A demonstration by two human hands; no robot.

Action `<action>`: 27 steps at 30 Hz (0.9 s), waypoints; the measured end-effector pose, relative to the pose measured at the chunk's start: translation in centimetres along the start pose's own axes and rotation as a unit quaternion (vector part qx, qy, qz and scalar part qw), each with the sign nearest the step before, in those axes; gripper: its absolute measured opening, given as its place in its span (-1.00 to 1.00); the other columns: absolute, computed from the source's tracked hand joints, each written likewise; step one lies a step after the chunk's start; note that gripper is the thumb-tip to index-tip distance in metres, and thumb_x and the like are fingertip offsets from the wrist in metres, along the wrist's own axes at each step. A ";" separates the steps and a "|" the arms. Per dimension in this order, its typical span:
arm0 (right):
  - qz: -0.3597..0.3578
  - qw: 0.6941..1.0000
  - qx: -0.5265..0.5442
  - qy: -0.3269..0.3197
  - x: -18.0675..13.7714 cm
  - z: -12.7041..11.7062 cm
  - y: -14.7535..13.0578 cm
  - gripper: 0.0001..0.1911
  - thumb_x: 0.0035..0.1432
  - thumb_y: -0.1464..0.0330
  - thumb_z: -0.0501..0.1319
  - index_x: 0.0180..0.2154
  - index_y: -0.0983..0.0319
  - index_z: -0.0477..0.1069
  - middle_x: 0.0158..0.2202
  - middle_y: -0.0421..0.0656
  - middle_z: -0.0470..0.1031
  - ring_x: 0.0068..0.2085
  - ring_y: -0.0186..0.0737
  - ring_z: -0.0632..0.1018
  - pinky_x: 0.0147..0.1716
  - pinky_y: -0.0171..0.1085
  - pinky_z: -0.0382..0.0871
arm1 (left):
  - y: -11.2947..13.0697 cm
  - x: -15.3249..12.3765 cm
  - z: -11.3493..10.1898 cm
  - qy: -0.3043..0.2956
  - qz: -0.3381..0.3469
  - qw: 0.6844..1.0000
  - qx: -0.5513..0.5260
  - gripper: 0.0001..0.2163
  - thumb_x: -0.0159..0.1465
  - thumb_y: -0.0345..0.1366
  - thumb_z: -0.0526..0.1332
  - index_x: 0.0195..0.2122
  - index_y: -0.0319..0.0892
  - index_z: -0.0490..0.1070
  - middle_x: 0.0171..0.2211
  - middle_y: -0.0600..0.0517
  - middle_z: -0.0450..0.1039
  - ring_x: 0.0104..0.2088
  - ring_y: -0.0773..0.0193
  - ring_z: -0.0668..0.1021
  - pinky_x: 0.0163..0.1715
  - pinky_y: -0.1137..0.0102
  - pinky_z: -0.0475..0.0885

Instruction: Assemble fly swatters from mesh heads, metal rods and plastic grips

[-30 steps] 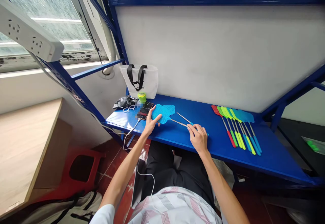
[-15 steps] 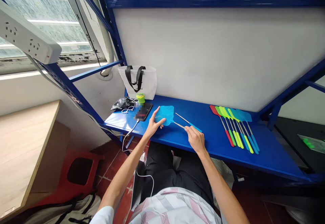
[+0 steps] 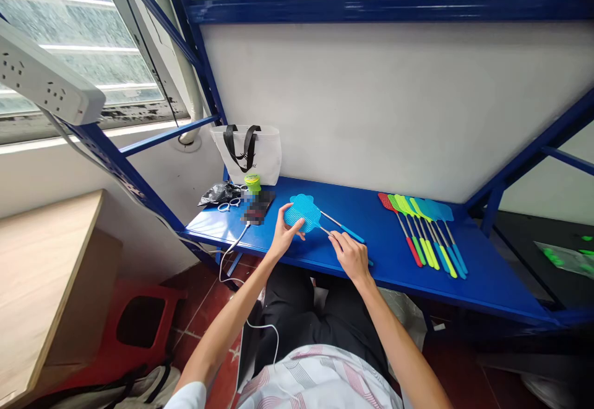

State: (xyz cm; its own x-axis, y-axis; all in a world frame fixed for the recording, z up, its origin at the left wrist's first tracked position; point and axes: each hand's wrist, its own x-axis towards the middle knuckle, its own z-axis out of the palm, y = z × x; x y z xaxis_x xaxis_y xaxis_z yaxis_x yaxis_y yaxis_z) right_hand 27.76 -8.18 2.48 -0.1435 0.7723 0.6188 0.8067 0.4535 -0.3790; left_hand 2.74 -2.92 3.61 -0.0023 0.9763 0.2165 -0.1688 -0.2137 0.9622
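My left hand (image 3: 288, 231) pinches the edge of a blue mesh fly swatter head (image 3: 304, 212), thumb on its face. My right hand (image 3: 350, 253) is closed around the thin metal rod of the same fly swatter, just below the head; a bit of blue handle shows past the hand. Behind it on the table lies a second metal rod with a blue grip (image 3: 355, 234), its far end close behind the held head. To the right, several fly swatters (image 3: 429, 232) in red, green, yellow and blue lie side by side, heads toward the wall.
On the left of the blue table (image 3: 394, 288) are a phone (image 3: 260, 208) with a white charging cable, scissors (image 3: 228, 205), a black plastic bag (image 3: 218, 193), a green tub (image 3: 253, 183) and a white tote bag (image 3: 264, 155). Blue frame bars (image 3: 371, 7) cross the wall.
The held fly swatter has tilted, so its head faces me more fully. My right hand has slid slightly left along the rod, closer to the head. The view has shifted slightly.
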 end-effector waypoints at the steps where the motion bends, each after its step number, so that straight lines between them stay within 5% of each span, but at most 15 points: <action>1: -0.001 1.000 -0.003 0.001 0.0 0.0 0.0 -0.55 0.66 0.07 0.09 0.10 0.06 0.72 -0.17 -0.04 0.76 -0.20 -0.10 0.75 -0.27 -0.25 0.43 | -0.2 0.0 0.1 -0.004 -0.003 1.000 -0.006 -0.09 0.26 0.09 0.58 0.48 -0.08 0.16 -0.32 0.09 0.60 -0.55 0.15 0.69 -0.31 0.18 0.71; 10: -0.025 0.998 -0.034 -0.036 0.2 -0.2 1.2 -0.53 0.64 0.04 0.10 -0.10 0.07 0.74 -0.21 -0.04 0.73 -0.11 -0.03 0.69 -0.23 -0.20 0.43 | -0.6 2.5 -3.5 0.110 0.025 0.993 -0.034 -0.09 0.22 0.17 0.56 0.45 -0.04 0.19 -0.27 0.10 0.55 -0.37 0.19 0.72 -0.35 0.29 0.71; 15: -0.033 0.998 -0.019 -0.053 0.0 -0.1 1.3 -0.48 0.66 0.07 0.07 -0.20 0.10 0.72 -0.33 -0.10 0.69 -0.32 -0.14 0.66 -0.34 -0.23 0.30 | -0.9 2.5 -3.8 0.034 0.067 0.993 0.096 -0.38 0.45 0.25 0.31 0.34 -0.08 0.46 0.10 -0.19 0.64 0.21 -0.09 0.67 0.15 0.05 0.64; 20: 0.010 0.999 -0.035 -0.011 -0.1 0.1 1.8 -0.47 0.64 0.06 0.08 -0.25 0.13 0.69 -0.38 -0.11 0.68 -0.40 -0.17 0.63 -0.38 -0.22 0.21 | -2.6 0.8 -2.2 -0.079 0.149 0.910 0.380 -0.44 0.47 0.12 0.35 0.41 0.04 0.49 0.45 -0.18 0.45 0.54 -0.21 0.35 0.54 -0.16 0.15; 27: 0.066 0.991 -0.073 -0.094 0.1 0.0 1.5 -0.48 0.63 0.09 0.07 -0.24 0.14 0.69 -0.38 -0.11 0.71 -0.37 -0.15 0.67 -0.36 -0.23 0.14 | -2.8 0.3 -1.9 -0.121 0.139 0.777 0.601 -0.35 0.62 0.09 0.07 0.66 0.05 0.08 0.50 -0.17 0.36 0.50 -0.12 0.38 0.54 -0.15 0.11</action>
State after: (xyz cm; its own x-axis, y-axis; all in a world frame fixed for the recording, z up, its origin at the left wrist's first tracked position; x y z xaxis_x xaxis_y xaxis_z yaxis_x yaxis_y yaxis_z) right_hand 28.93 -7.43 1.99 -0.1242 0.8966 0.4251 0.8981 0.2837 -0.3361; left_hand 1.33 -2.00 0.69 0.3358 0.8824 0.3295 0.8491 -0.4350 0.2996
